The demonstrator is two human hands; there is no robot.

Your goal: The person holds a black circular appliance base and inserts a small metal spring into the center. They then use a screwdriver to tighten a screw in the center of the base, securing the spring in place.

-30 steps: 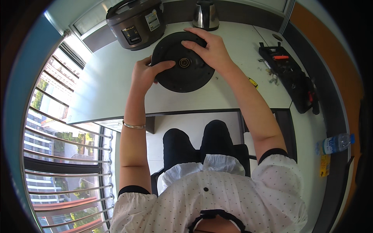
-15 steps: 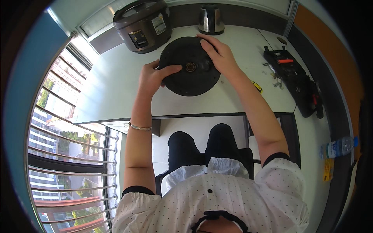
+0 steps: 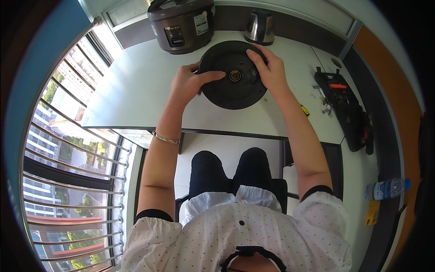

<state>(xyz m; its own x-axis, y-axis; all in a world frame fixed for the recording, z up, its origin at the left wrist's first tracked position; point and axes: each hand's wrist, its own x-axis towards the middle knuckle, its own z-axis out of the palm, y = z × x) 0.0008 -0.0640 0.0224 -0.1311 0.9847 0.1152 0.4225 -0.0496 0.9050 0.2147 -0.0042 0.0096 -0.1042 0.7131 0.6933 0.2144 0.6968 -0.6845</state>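
Observation:
Both hands hold a black round disc with a small brass-coloured ring around a hole at its centre. It is held up over the white desk, its dark face toward me. On the left rim, my left hand is closed, thumb lying across the face almost to the central ring and fingers tucked behind. My right hand grips the upper right rim, thumb on the face and the other fingers along the edge and partly hidden behind it. What the disc belongs to cannot be made out.
On the white desk stand a rice cooker and a metal kettle at the back. A black tool case lies open on the right, small metal parts beside it. A yellow tape measure and a water bottle are also there.
The whole view has turned slightly, so the desk things appear shifted and rotated. Both hands keep the same hold on the disc, which is still raised over the desk.

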